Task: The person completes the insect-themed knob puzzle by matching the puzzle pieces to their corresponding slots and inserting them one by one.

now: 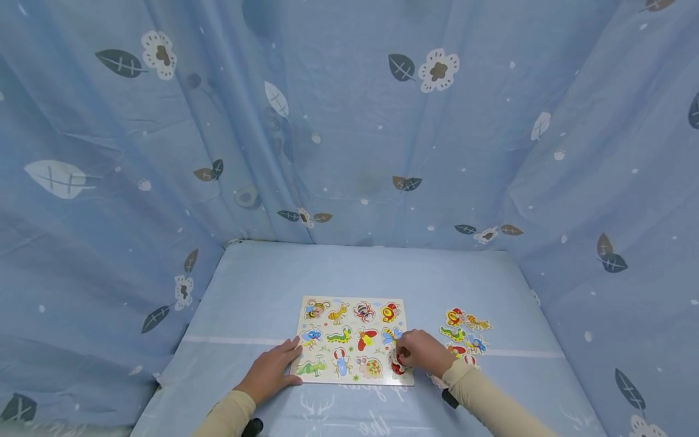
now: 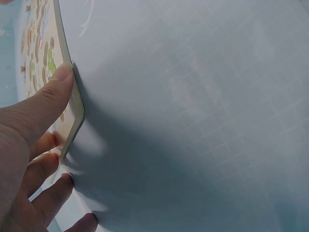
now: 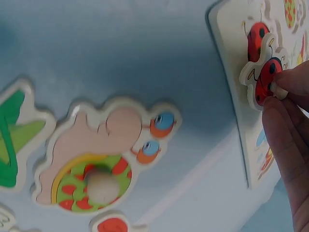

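A pale wooden puzzle board (image 1: 384,364) printed with insects lies flat on the table. My left hand (image 1: 273,369) rests at its near left corner. In the left wrist view the thumb (image 2: 58,87) presses the board's edge, with the other fingers spread along the adjoining side. Over the board's near right corner, my right hand (image 1: 426,353) pinches a red ladybug puzzle piece (image 3: 265,79) by its small knob, between thumb and fingertips. The piece is tilted and partly overlaps the printed ladybug (image 3: 256,41) in the right wrist view.
Right of the board lie several loose pieces, among them a green caterpillar (image 1: 453,334), a blue insect (image 1: 476,344) and an orange one (image 1: 477,322). A snail piece (image 3: 123,128) with a round knob lies close by. Blue patterned curtains (image 1: 349,152) surround the table.
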`<act>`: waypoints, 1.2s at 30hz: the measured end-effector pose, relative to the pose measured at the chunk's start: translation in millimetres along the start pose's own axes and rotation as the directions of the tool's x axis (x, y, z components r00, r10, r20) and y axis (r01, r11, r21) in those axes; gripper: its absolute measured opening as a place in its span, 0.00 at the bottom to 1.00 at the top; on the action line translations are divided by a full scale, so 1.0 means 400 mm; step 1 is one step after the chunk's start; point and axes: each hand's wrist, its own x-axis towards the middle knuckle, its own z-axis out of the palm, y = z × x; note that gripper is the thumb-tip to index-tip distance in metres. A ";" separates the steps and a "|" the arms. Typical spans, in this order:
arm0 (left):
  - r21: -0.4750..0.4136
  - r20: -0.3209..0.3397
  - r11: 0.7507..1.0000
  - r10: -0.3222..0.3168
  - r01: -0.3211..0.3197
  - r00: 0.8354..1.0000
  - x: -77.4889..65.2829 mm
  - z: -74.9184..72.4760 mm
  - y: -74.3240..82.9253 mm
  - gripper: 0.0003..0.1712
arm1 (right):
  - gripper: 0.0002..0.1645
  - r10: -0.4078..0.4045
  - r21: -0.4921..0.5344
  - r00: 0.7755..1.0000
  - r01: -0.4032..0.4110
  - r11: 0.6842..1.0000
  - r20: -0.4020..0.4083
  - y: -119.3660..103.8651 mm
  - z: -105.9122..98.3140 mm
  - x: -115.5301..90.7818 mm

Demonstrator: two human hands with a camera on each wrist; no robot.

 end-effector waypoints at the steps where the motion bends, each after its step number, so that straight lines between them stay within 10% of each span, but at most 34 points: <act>1: 0.001 0.001 1.000 -0.003 0.003 1.000 0.000 0.001 -0.001 0.48 | 0.09 0.000 0.000 1.000 0.000 1.000 0.006 -0.007 0.001 0.001; 36: 0.026 -0.007 1.000 0.005 -0.005 1.000 0.000 0.002 0.004 0.48 | 0.04 0.100 0.060 0.989 -0.107 0.992 0.107 -0.049 0.008 0.010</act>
